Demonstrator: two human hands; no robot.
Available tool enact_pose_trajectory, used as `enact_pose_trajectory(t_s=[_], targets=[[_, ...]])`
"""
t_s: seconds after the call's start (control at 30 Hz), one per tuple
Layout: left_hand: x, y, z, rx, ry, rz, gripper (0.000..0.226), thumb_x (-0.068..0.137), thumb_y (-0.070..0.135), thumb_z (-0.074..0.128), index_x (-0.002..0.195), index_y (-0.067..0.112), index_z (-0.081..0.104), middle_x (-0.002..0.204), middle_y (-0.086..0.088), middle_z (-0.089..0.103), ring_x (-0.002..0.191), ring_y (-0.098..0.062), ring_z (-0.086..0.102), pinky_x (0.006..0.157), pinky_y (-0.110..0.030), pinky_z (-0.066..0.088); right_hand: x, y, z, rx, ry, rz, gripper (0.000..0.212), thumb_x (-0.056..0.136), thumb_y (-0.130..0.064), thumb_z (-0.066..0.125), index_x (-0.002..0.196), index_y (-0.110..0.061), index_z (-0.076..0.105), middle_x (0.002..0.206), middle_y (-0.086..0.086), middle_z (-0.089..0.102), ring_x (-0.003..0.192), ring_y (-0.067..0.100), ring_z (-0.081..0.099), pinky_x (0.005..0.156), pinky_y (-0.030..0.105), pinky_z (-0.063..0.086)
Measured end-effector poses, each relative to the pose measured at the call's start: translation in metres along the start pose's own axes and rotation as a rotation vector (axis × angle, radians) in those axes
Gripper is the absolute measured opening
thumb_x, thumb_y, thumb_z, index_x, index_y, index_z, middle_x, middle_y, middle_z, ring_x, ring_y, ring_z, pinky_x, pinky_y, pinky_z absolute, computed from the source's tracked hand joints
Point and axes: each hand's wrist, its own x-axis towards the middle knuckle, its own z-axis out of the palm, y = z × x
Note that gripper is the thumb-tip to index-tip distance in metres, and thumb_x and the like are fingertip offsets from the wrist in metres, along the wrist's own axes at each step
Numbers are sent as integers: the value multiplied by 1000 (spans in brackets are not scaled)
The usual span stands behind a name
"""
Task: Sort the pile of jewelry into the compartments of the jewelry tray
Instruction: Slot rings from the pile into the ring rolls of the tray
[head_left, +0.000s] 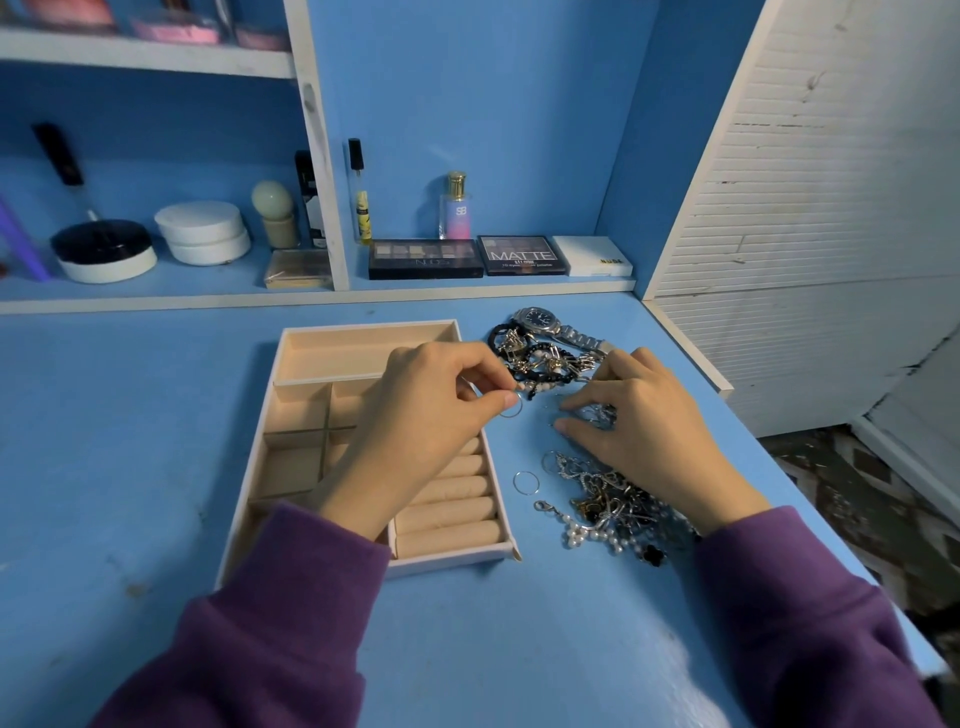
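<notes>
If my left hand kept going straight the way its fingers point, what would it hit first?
Probably the beaded bracelets at the near edge of the jewelry pile, just beyond the thin hoop that the left hand pinches. Its height above the table is unclear.

Readable: "MATTE" on black palette (522, 255); the small line under it is illegible. "NUDE" on white box (592, 254). "SB" on perfume bottle (457, 213). Long palette (425, 258) shows "NU…S", middle letters washed out. All on the shelf (493, 286).
</notes>
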Motion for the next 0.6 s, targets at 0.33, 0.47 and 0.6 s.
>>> enact_pose_trajectory(t_s=[0.33,0.47,0.6], targets=[[0,1,-1,4,-1,4,10,73,27,74,68,32,67,64,17,65,63,-3,60,66,-30,53,2,-3,-2,84,-9,17,6,80,-26,67,84,-22,69,80,-4,51,83,13,39,70,27,32],[0,1,0,4,-1,7,9,73,26,74,69,31,68,64,18,65,63,-3,59,64,-28,53,4,0,-3,7,-60,40,28,78,-39,67,101,-25,70,84,-6,47,86,13,35,72,26,29],[0,0,-1,-1,-1,6,11,73,25,75,68,32,68,63,19,64,64,-3,58,61,-20,49,6,-1,-5,9,-93,31,23,77,-39,69,95,-25,70,84,-6,48,85,11,33,72,26,28]])
